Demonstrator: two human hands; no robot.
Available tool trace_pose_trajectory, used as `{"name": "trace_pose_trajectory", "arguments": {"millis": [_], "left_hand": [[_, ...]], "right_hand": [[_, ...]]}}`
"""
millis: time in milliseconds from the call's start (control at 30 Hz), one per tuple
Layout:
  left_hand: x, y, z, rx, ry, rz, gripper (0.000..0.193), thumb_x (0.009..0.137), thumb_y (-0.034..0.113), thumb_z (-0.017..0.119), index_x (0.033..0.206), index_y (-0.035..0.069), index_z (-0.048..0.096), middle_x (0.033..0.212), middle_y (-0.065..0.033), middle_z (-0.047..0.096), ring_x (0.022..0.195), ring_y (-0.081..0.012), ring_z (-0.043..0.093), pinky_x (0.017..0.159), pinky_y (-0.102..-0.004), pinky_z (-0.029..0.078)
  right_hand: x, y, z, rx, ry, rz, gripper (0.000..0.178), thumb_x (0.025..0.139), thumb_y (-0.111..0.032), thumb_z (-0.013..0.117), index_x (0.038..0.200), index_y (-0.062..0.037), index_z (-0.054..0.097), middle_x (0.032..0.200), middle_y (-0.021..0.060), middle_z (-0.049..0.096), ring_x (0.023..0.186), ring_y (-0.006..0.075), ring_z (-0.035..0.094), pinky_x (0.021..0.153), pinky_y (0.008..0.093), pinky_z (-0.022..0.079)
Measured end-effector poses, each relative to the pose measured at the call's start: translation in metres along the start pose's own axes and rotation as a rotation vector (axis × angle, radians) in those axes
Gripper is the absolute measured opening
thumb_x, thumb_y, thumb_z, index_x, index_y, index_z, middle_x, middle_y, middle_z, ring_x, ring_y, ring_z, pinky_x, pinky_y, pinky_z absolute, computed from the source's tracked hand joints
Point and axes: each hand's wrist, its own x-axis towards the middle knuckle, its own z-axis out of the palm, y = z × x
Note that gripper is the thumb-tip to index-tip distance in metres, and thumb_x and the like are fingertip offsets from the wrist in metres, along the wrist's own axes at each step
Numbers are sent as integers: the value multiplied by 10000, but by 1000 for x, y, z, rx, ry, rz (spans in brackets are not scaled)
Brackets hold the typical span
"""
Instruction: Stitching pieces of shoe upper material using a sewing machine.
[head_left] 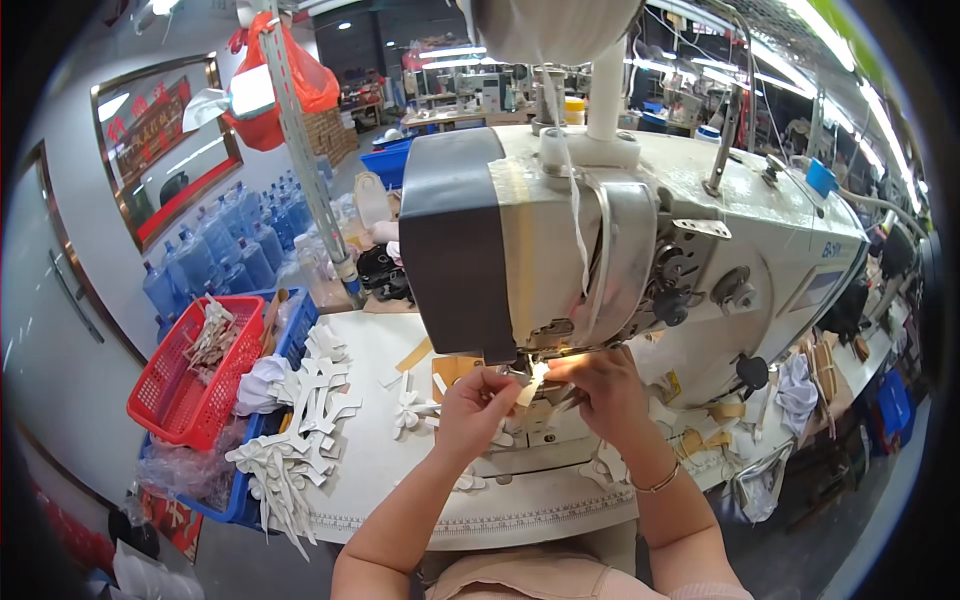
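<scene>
At the curved white worktable [350, 465], beneath the grey-and-white sewing machine [450, 240], we pinch a small cream strip [531, 390] with the left hand [476, 408]; the right hand [606, 388] is close beside, its grip we cannot tell.

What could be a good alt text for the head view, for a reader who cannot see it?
A person's left hand pinches a small pale piece under a sewing machine, with the right hand close beside it. White pieces lie heaped on the table at left, near a red basket.
</scene>
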Motion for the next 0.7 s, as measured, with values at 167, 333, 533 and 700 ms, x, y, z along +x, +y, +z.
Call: {"name": "trace_pose_trajectory", "arguments": {"millis": [167,333,533,700], "left_hand": [[17,7,-8,839,-98,586,146,747,-54,610,871,20,630,812,-99,609,695,-250,599,624,-303,490],[19,0,-11,844,-74,860,171,714,-53,628,853,45,651,853,-79,626,818,-270,613,672,-354,496],[16,-6,-6,903,-4,1005,159,714,-22,649,842,71,657,871,-45,631,831,-250,619,638,-321,475],[18,-3,-4,953,36,931,190,663,-73,657,789,68,670,826,-72,660,767,-262,636,673,-330,512]], "right_hand": [[3,29,11,19,-47,25,326,629,-32,652,908,-192,710,722,-40,670,668,192,582,703,331,399],[-10,-5,-5,3,-6,-129,450,582,15,669,986,-181,628,1083,-36,627,850,239,554,730,357,473],[-6,-7,-6,30,25,-75,399,624,41,667,964,-167,654,1021,-42,661,809,228,577,684,321,490],[-5,2,-2,56,-15,-86,424,623,10,664,997,-187,633,1042,-62,652,840,236,565,727,353,486]]}}
